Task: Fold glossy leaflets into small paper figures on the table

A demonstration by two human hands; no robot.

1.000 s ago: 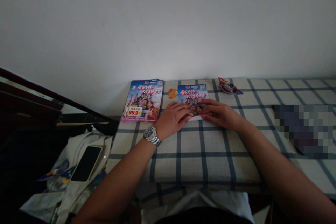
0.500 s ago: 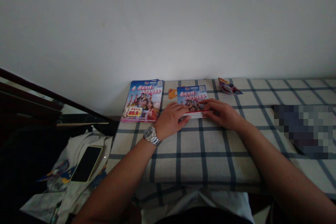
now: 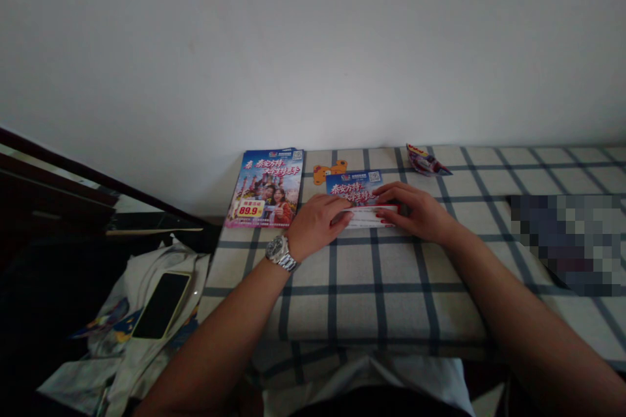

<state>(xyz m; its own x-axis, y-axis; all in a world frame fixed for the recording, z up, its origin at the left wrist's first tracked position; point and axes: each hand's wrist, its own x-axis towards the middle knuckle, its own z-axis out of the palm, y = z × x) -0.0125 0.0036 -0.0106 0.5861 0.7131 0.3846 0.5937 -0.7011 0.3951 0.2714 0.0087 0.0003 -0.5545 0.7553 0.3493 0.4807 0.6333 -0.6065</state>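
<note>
A colourful flyer (image 3: 356,190) lies on the checked tablecloth (image 3: 381,273), its near part folded up so a white strip (image 3: 372,216) shows. My left hand (image 3: 315,225), with a watch on the wrist, pinches the fold's left end. My right hand (image 3: 415,212) presses on the fold's right end with its fingers curled over the paper. Both hands touch the flyer.
A stack of the same flyers (image 3: 267,187) lies at the table's back left. An orange bear sticker (image 3: 328,171) and a small folded paper piece (image 3: 424,160) lie by the wall. A phone (image 3: 161,304) rests on cloth to the left. A blurred dark item (image 3: 567,234) sits at the right.
The flyer's near edge has been folded further up, so less of the picture shows and a wider white strip appears. Both hands shifted slightly with the fold.
</note>
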